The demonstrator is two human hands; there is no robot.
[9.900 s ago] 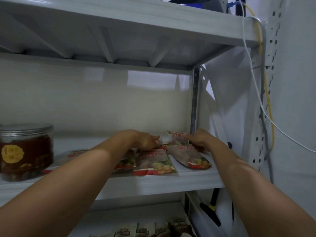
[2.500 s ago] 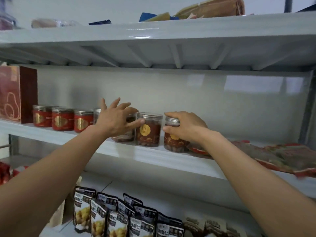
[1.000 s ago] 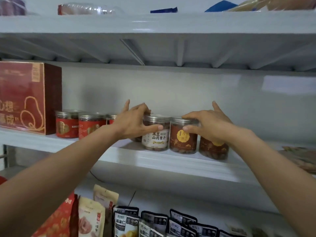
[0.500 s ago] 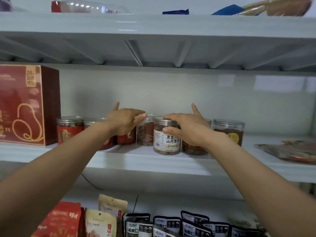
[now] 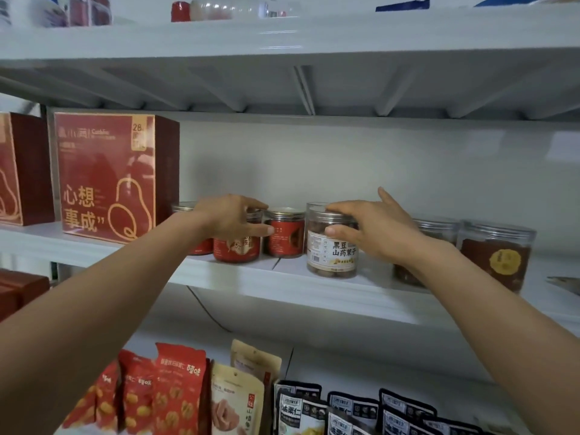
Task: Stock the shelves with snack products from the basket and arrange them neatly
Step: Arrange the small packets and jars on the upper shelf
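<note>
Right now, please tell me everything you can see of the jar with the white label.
The white-label jar is a clear plastic cylinder with a silvery lid, closed, filled with brown snacks. It stands upright near the front edge of the middle shelf. The right hand grips it, fingers over the lid, thumb on its front.

A shop: white metal shelves [image 5: 282, 284] stocked with packaged snacks [image 5: 179, 394].

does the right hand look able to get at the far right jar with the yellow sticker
Probably yes: nothing stands before the yellow-sticker jar on the shelf, but the right hand grips the white-label jar and must let go first.
</note>
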